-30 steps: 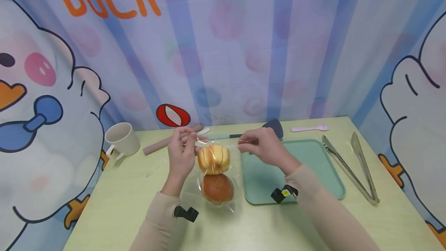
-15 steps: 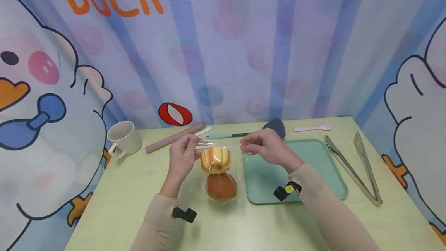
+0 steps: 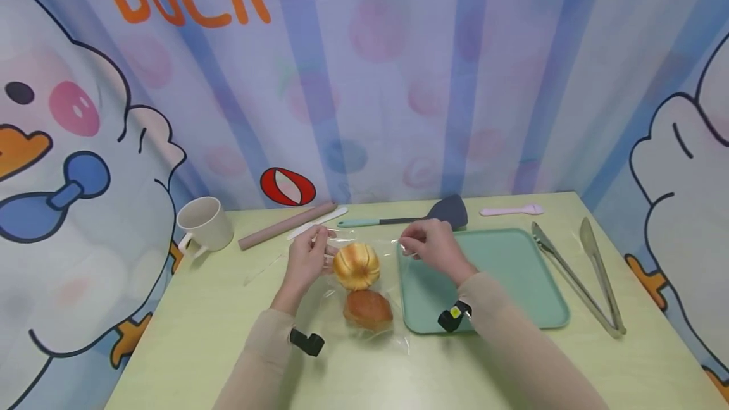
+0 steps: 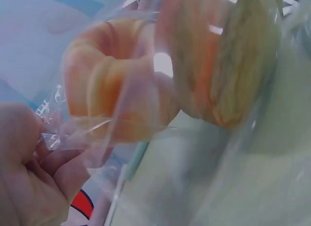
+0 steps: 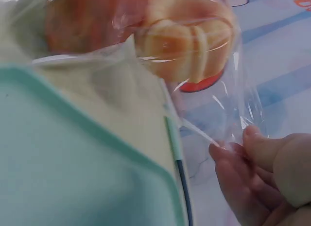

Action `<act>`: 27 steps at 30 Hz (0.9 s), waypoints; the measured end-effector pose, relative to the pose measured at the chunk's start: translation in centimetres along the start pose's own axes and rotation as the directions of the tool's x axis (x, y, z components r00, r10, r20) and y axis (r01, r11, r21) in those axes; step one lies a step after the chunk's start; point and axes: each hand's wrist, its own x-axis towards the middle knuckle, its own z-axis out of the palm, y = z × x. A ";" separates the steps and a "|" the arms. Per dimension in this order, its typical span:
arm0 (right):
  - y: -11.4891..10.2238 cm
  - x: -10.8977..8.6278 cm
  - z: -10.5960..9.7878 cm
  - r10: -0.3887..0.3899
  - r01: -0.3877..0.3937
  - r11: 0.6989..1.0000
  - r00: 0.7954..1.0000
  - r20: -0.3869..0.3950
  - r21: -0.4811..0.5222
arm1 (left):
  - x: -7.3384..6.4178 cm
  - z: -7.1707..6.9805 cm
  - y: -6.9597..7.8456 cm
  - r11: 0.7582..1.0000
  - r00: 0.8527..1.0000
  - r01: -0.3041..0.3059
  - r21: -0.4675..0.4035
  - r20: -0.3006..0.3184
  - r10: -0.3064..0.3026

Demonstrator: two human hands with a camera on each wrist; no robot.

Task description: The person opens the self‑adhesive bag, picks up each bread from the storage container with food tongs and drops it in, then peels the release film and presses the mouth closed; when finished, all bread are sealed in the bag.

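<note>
A clear plastic bag [image 3: 393, 283] hangs between the two hands, its upper edge stretched across. Inside it a golden ridged bread roll [image 3: 356, 266] sits above a brown bun [image 3: 367, 310]. The left hand [image 3: 308, 258] pinches the bag's upper left corner between thumb and fingers; in the left wrist view crumpled film shows at its fingertips. At the upper right corner the right hand [image 3: 435, 245] pinches the film, also plain in the right wrist view, where the right hand [image 5: 262, 172] is close to the ridged roll [image 5: 189, 46].
A green tray [image 3: 484, 296] lies on the right, with metal tongs [image 3: 581, 283] beyond it. Along the back are a mauve rolling pin [image 3: 285, 226], a white utensil [image 3: 313, 223], a spatula [image 3: 447, 211] and a pink spoon [image 3: 512, 210]. A mug [image 3: 205, 226] stands at the left.
Both breads have shifted slightly right and downward in the head view, and the ridged roll has turned to a rounder side. The bun now looks tilted. Both hands keep their pinch on the bag.
</note>
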 end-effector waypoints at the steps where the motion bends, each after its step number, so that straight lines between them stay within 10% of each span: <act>1: 0.2 0.0 0.3 0.011 -0.011 1.000 1.000 -0.002 -0.023 | 0.2 0.1 -0.4 1.000 1.000 0.017 0.010 -0.004 -0.017; 5: 1.1 0.2 1.2 0.068 -0.069 0.996 0.998 -0.012 -0.050 | 1.1 0.5 -1.7 0.995 0.996 0.088 0.039 -0.015 -0.088; 14: 2.1 0.3 2.3 0.251 -0.261 0.931 0.965 0.071 0.255 | 2.1 0.9 -3.4 0.974 0.987 0.160 0.161 -0.001 -0.161; 27: 2.9 0.5 1.6 0.196 -0.224 0.948 0.971 0.138 0.226 | 2.0 0.2 -3.4 0.940 0.991 0.120 0.319 0.018 -0.133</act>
